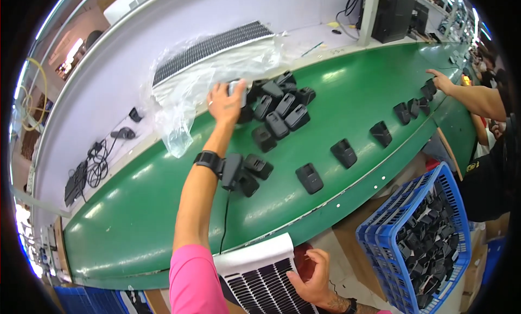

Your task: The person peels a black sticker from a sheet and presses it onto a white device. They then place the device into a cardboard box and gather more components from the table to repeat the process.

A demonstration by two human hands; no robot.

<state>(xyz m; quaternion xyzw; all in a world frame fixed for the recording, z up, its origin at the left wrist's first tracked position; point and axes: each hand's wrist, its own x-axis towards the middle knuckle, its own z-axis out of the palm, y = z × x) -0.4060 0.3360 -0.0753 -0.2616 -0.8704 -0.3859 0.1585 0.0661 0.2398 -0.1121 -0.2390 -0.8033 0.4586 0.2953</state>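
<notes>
My left hand (225,103) reaches across the green work surface, fingers closed around a small black plastic unit (234,88) with a pale face. It is at the left edge of a pile of similar black plastic units (277,124). Beside my left wrist lie several more units (257,166), one with a cable running toward the near edge. Low in the picture, my right hand (315,281) has its thumb and fingers apart. Its thumb touches the right edge of a sheet of black labels (266,287) with a white curled top.
A row of black units runs along the near edge toward a co-worker's hand (442,82). A blue crate (374,243) full of black parts stands at the right. Behind the pile lie clear plastic wrap (179,119) and another black label sheet (211,48). Cables (97,162) lie left.
</notes>
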